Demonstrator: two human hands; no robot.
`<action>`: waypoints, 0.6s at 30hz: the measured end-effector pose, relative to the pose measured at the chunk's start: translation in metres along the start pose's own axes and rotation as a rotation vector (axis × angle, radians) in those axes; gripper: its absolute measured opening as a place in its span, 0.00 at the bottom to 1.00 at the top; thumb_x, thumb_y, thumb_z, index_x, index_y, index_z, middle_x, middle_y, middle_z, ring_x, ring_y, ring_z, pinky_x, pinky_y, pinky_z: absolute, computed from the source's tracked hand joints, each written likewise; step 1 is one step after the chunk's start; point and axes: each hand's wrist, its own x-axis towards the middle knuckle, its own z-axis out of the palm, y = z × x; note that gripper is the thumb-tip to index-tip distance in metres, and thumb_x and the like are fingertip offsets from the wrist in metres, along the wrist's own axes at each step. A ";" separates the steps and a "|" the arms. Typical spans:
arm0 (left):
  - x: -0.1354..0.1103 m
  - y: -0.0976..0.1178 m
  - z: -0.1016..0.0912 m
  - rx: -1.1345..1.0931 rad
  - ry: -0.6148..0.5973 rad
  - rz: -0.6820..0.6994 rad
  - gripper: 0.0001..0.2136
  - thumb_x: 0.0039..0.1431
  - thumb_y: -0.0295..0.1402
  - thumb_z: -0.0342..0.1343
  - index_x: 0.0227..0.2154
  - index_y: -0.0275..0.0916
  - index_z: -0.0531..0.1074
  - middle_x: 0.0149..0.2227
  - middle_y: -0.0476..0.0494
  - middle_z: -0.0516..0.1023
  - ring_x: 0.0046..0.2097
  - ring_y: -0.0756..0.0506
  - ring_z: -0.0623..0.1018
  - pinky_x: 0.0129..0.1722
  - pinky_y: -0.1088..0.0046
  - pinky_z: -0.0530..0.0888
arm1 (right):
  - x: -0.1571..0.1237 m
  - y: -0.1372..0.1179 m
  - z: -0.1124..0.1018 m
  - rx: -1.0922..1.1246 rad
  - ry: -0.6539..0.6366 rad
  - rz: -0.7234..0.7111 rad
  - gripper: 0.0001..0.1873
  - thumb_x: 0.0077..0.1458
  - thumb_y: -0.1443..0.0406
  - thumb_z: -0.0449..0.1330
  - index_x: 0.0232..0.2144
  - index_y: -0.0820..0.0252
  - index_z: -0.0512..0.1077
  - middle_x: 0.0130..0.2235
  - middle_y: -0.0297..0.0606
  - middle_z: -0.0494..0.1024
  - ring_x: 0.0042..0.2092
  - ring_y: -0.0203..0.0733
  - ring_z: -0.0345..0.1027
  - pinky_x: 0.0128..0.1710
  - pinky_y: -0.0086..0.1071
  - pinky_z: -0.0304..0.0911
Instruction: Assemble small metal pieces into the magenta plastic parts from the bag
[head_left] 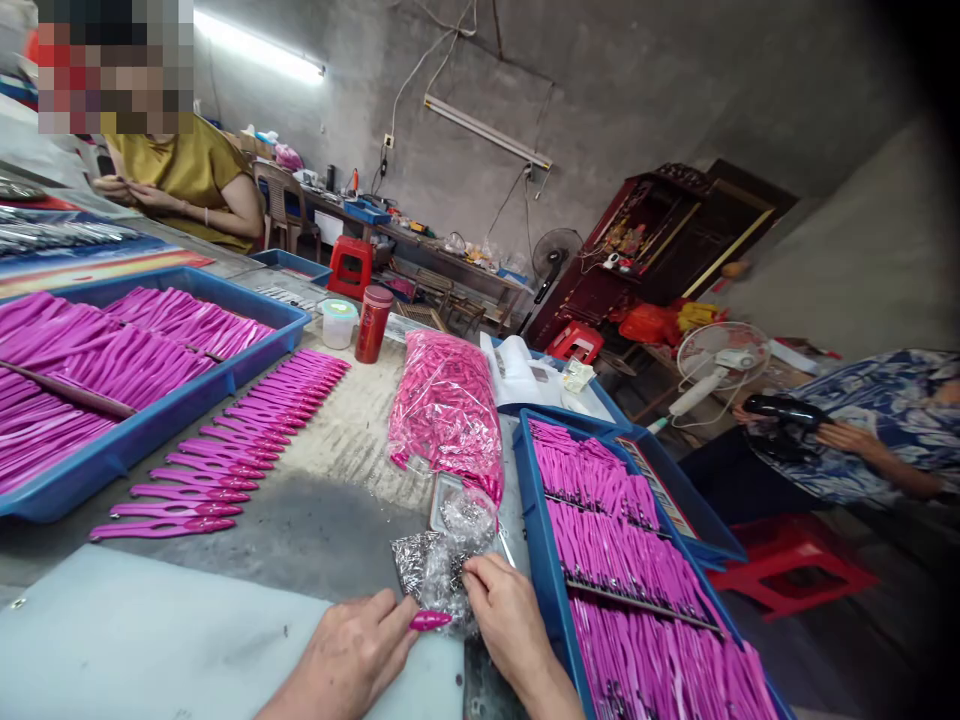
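My left hand (356, 645) rests over the near white board, its fingers closed on a small magenta pointed piece (430, 621). Just to the right, my right hand (512, 617) has thumb and forefinger pinched together at a clear plastic bag (450, 570). What that pinch holds, if anything, is too small to make out. Small dark metal parts (415, 562) lie in and beside the bag. Beyond them stands a large clear bag of pink pieces (447, 400). To the left, a slanting row of magenta tweezer-like tools (210, 468) lies on the table.
Blue trays of magenta tools flank me, one left (262, 365) and one right (536, 530). A red canister (373, 325) and a lidded tub (339, 326) stand behind the row. One person (187, 180) sits far left; another (885, 430) sits at right, near a fan (720, 360).
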 end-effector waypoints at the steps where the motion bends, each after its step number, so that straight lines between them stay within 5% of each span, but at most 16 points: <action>1: 0.000 0.000 0.000 -0.003 0.004 0.002 0.15 0.65 0.30 0.35 0.29 0.40 0.66 0.20 0.52 0.67 0.20 0.50 0.71 0.18 0.76 0.65 | 0.002 -0.002 0.001 -0.079 -0.037 0.008 0.14 0.54 0.73 0.49 0.25 0.58 0.72 0.28 0.34 0.74 0.32 0.37 0.69 0.32 0.26 0.60; 6: 0.002 0.001 -0.004 -0.020 0.002 0.000 0.16 0.65 0.31 0.34 0.28 0.40 0.66 0.20 0.52 0.67 0.20 0.50 0.71 0.18 0.76 0.65 | 0.010 -0.007 0.001 -0.336 -0.181 0.009 0.14 0.53 0.73 0.50 0.26 0.56 0.74 0.30 0.34 0.76 0.33 0.37 0.71 0.30 0.26 0.58; 18: -0.003 0.000 0.000 -0.062 -0.066 -0.010 0.11 0.63 0.29 0.39 0.30 0.40 0.65 0.22 0.51 0.67 0.21 0.50 0.71 0.20 0.75 0.65 | 0.021 -0.012 0.007 -0.465 -0.285 -0.022 0.14 0.49 0.75 0.49 0.26 0.62 0.75 0.30 0.45 0.78 0.32 0.46 0.73 0.29 0.31 0.59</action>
